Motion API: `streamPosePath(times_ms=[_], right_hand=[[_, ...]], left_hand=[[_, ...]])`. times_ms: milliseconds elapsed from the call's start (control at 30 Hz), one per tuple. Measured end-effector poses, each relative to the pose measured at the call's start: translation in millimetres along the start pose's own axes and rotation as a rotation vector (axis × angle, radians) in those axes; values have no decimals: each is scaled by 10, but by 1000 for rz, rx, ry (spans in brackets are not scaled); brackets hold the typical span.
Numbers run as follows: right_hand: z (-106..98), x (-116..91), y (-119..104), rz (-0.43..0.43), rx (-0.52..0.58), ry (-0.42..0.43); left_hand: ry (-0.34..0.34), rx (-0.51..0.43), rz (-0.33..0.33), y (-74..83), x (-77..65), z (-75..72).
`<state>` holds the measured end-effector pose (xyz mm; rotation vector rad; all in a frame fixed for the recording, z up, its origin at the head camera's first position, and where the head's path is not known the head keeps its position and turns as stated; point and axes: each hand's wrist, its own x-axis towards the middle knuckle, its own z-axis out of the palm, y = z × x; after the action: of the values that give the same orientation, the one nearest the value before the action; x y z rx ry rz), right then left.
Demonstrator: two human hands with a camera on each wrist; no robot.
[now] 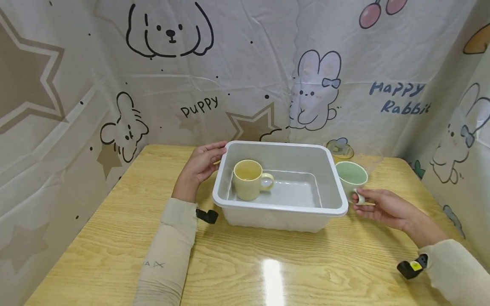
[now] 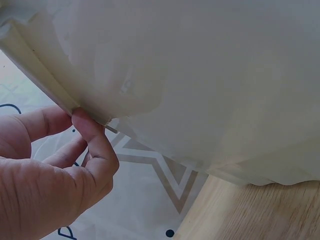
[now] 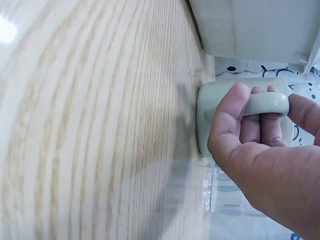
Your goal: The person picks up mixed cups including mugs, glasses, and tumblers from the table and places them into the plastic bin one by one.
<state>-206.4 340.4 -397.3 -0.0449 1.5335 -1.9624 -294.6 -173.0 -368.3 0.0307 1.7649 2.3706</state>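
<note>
A light grey plastic basin [image 1: 279, 219] stands on the table with a yellow mug [image 1: 246, 182] upright inside, near its left wall, handle toward the right. My left hand [image 1: 204, 163] is at the basin's left rim; in the left wrist view the thumb and fingers [image 2: 95, 145] pinch the rim's edge. Just outside the basin's right side is a pale green mug [image 1: 351, 174], upright, its base partly hidden by the basin. My right hand [image 1: 386, 208] grips that mug by its handle [image 3: 267, 104], several fingers passing through the loop.
Behind the green mug stand a clear cup [image 1: 371, 157] and another transparent round item [image 1: 340, 148]. A printed cloth [image 1: 245, 76] hangs along the table's back and sides. The wooden table [image 1: 229, 267] extends in front of the basin.
</note>
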Motion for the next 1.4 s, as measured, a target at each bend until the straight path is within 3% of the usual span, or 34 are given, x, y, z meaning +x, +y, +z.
streamPosePath(times_ms=[233, 400, 700, 933, 1167, 1400], right_hand=[[-50, -37, 12, -1, -13, 121], [-94, -58, 24, -19, -98, 204], [-136, -108, -23, -26, -215, 457], [-167, -148, -4, -79, -425, 562], [-169, -167, 28, -105, -641, 567], [-289, -220, 20, -145, -665, 468]], left_hand=[[-1, 5, 0, 2, -3, -2], [-3, -14, -4, 9, 7, 3], [-5, -25, -4, 13, 19, 4], [-4, -29, -3, 3, 4, 4], [-2, -24, -9, 2, -5, 6], [-11, -20, 2, 8, 3, 8]])
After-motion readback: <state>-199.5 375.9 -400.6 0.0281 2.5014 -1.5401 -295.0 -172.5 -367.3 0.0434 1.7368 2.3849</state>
